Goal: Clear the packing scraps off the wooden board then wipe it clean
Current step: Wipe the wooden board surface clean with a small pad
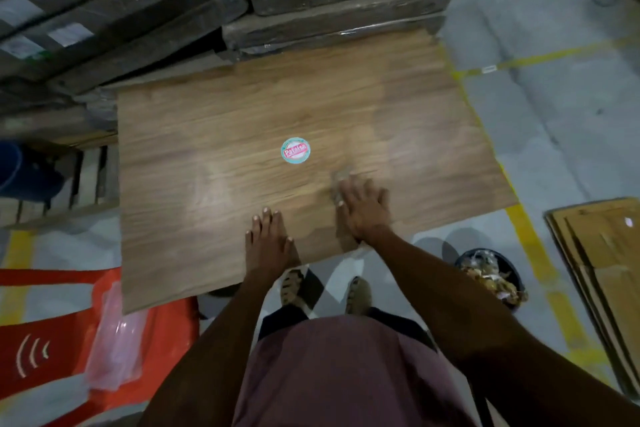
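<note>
The right hand (363,210) lies flat on the board (242,135) near its near edge, fingers spread over a pale, blurred cloth (341,180) pressed under them. The left hand (268,241) rests flat and empty beside it, fingers together, at the same edge. The rest of the board is bare but for a round teal sticker (295,150) at its middle with red lettering too blurred to read. Wrapped stacks (311,3) crowd the far and left edges; open floor (540,121) with yellow lines runs along the right edge. A bin (491,274) of scraps stands off the near right corner, flat cardboard (602,270) beyond it, a red bag (69,333) off the near left corner.
</note>
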Demonstrator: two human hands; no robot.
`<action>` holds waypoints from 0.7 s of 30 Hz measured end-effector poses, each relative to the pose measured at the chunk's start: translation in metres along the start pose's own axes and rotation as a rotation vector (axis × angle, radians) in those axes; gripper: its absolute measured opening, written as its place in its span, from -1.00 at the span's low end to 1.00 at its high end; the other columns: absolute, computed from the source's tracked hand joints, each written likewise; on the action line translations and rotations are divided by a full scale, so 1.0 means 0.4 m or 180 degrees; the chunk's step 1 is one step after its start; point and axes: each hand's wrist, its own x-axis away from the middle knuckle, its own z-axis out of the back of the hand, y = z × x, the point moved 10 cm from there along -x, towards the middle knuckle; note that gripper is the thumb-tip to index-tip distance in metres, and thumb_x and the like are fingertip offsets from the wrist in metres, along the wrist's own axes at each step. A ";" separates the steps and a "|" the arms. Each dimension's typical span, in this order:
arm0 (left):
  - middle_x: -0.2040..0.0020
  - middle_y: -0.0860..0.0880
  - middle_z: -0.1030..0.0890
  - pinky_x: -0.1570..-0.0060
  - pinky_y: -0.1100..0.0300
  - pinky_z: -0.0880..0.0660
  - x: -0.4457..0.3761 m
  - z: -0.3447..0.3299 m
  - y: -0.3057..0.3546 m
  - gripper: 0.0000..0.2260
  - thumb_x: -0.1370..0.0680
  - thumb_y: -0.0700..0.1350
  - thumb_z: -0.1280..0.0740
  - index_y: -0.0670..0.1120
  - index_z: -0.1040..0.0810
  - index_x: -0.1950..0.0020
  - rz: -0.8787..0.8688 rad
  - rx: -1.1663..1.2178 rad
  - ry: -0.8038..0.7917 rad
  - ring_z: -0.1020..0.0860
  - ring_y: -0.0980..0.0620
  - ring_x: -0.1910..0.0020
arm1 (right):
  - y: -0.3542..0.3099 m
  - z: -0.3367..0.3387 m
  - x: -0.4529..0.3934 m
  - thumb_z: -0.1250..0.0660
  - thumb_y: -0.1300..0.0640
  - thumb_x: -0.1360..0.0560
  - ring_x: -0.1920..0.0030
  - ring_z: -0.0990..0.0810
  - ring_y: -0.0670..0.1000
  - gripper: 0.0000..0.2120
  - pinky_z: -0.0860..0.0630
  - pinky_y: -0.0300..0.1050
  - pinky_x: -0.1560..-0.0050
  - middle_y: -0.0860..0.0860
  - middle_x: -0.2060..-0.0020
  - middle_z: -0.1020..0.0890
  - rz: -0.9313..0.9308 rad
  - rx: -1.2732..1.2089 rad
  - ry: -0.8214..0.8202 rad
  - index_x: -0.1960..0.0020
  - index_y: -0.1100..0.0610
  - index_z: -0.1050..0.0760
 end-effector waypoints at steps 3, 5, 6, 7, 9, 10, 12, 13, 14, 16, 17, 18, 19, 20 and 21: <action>-0.67 -0.08 0.04 -0.54 -0.16 -0.05 0.008 -0.008 -0.007 -0.40 -0.67 0.06 -0.17 -0.04 -0.02 -0.65 0.0031 0.0083 -0.0053 0.04 -0.17 -0.63 | 0.160 0.019 0.011 0.11 -0.16 -0.71 -0.63 0.19 0.26 -0.43 0.11 0.45 -0.51 -0.01 -0.65 0.22 -0.0640 -0.0362 -0.0099 -0.65 -0.13 0.23; -0.67 -0.07 0.05 -0.55 -0.17 -0.03 0.013 -0.008 -0.006 -0.40 -0.67 0.04 -0.17 -0.03 -0.01 -0.65 0.0162 0.0162 0.0018 0.06 -0.17 -0.64 | 0.179 0.011 0.017 0.11 -0.16 -0.70 -0.62 0.24 0.28 -0.41 0.13 0.47 -0.52 0.01 -0.64 0.28 -0.0621 -0.0316 -0.0175 -0.65 -0.10 0.27; -0.67 -0.07 0.06 -0.55 -0.17 -0.02 0.017 -0.011 -0.003 -0.40 -0.67 0.02 -0.16 -0.03 -0.01 -0.65 0.0263 0.0197 0.0038 0.07 -0.17 -0.64 | 0.164 0.007 0.024 0.10 -0.15 -0.70 -0.62 0.24 0.31 -0.40 0.13 0.48 -0.52 0.03 -0.63 0.28 -0.0584 -0.0328 -0.0204 -0.65 -0.08 0.27; -0.67 -0.07 0.07 -0.56 -0.18 0.00 0.020 -0.016 0.002 -0.39 -0.66 0.00 -0.16 -0.04 0.00 -0.65 0.0365 0.0222 0.0073 0.09 -0.17 -0.64 | 0.134 -0.005 0.034 0.09 -0.15 -0.70 -0.61 0.24 0.33 -0.38 0.13 0.49 -0.51 0.05 -0.63 0.28 -0.0482 -0.0295 -0.0213 -0.65 -0.06 0.27; -0.67 -0.09 0.09 -0.56 -0.20 0.03 0.023 -0.024 0.019 -0.38 -0.65 -0.04 -0.16 -0.06 0.03 -0.65 0.0543 0.0241 0.0169 0.11 -0.19 -0.63 | 0.031 -0.044 0.069 0.07 -0.15 -0.69 -0.60 0.24 0.37 -0.37 0.13 0.50 -0.50 0.08 -0.64 0.26 0.0030 -0.0080 -0.0224 -0.65 -0.04 0.26; -0.66 -0.10 0.10 -0.56 -0.21 0.04 0.023 -0.025 0.027 -0.38 -0.64 -0.05 -0.15 -0.08 0.04 -0.65 0.0627 0.0241 0.0206 0.12 -0.20 -0.63 | -0.027 -0.066 0.093 0.07 -0.15 -0.68 -0.60 0.24 0.36 -0.36 0.14 0.48 -0.50 0.08 -0.64 0.25 0.0368 0.0031 -0.0251 -0.65 -0.03 0.26; -0.66 -0.11 0.10 -0.56 -0.21 0.04 0.024 -0.026 0.040 -0.37 -0.63 -0.06 -0.15 -0.10 0.05 -0.65 0.0738 0.0232 0.0251 0.12 -0.21 -0.63 | -0.096 -0.094 0.131 0.06 -0.15 -0.68 -0.61 0.24 0.32 -0.35 0.17 0.44 -0.51 0.05 -0.64 0.24 0.0895 0.0266 -0.0346 -0.66 -0.03 0.25; -0.66 -0.12 0.09 -0.56 -0.21 0.04 0.026 -0.027 0.042 -0.37 -0.63 -0.06 -0.15 -0.11 0.04 -0.65 0.0753 0.0240 0.0272 0.12 -0.22 -0.63 | -0.100 -0.091 0.132 0.07 -0.16 -0.67 -0.62 0.22 0.29 -0.36 0.18 0.42 -0.51 0.03 -0.65 0.23 0.1038 0.0371 -0.0345 -0.66 -0.04 0.23; -0.66 -0.12 0.09 -0.55 -0.21 0.03 0.028 -0.027 0.042 -0.37 -0.63 -0.06 -0.16 -0.11 0.04 -0.65 0.0746 0.0253 0.0290 0.11 -0.22 -0.63 | -0.083 -0.080 0.122 0.08 -0.16 -0.66 -0.63 0.19 0.26 -0.36 0.17 0.41 -0.50 0.02 -0.65 0.20 0.1083 0.0458 -0.0290 -0.66 -0.04 0.21; -0.66 -0.12 0.06 -0.55 -0.21 0.01 0.032 -0.028 0.039 -0.37 -0.63 -0.07 -0.17 -0.10 0.01 -0.65 0.0681 0.0267 0.0331 0.09 -0.21 -0.63 | 0.003 -0.051 0.097 0.11 -0.16 -0.66 -0.63 0.17 0.24 -0.37 0.13 0.41 -0.50 0.00 -0.65 0.19 0.0822 0.0496 -0.0210 -0.66 -0.06 0.22; -0.66 -0.12 0.04 -0.55 -0.21 -0.01 0.035 -0.030 0.035 -0.38 -0.63 -0.08 -0.17 -0.10 -0.01 -0.65 0.0637 0.0278 0.0356 0.07 -0.21 -0.63 | 0.062 -0.038 0.090 0.12 -0.16 -0.67 -0.63 0.20 0.23 -0.38 0.13 0.41 -0.51 -0.01 -0.65 0.22 0.0549 0.0389 -0.0214 -0.65 -0.07 0.25; -0.66 -0.13 0.02 -0.55 -0.21 -0.03 0.040 -0.033 0.031 -0.40 -0.63 -0.09 -0.16 -0.10 -0.03 -0.64 0.0603 0.0300 0.0380 0.05 -0.22 -0.63 | 0.119 -0.030 0.091 0.12 -0.17 -0.68 -0.63 0.23 0.23 -0.38 0.13 0.41 -0.51 -0.01 -0.64 0.25 0.0272 0.0248 -0.0217 -0.65 -0.08 0.28; -0.66 -0.13 0.01 -0.55 -0.21 -0.03 0.045 -0.036 0.029 -0.41 -0.64 -0.09 -0.15 -0.10 -0.04 -0.64 0.0593 0.0320 0.0401 0.04 -0.22 -0.63 | 0.161 -0.024 0.098 0.13 -0.17 -0.68 -0.63 0.26 0.24 -0.38 0.14 0.42 -0.52 0.00 -0.64 0.28 0.0077 0.0173 -0.0213 -0.64 -0.09 0.31; -0.66 -0.14 0.00 -0.55 -0.21 -0.03 0.050 -0.041 0.027 -0.43 -0.65 -0.09 -0.14 -0.10 -0.04 -0.64 0.0606 0.0325 0.0417 0.04 -0.22 -0.63 | 0.186 -0.021 0.108 0.12 -0.18 -0.68 -0.62 0.29 0.25 -0.38 0.16 0.43 -0.51 0.01 -0.63 0.30 -0.0037 0.0135 -0.0227 -0.64 -0.08 0.32; -0.66 -0.14 0.01 -0.55 -0.21 -0.02 0.055 -0.045 0.029 -0.44 -0.67 -0.09 -0.12 -0.10 -0.03 -0.65 0.0643 0.0315 0.0422 0.04 -0.22 -0.63 | 0.193 -0.023 0.119 0.12 -0.17 -0.68 -0.61 0.30 0.27 -0.37 0.17 0.44 -0.51 0.02 -0.63 0.31 -0.0074 0.0109 -0.0273 -0.64 -0.07 0.32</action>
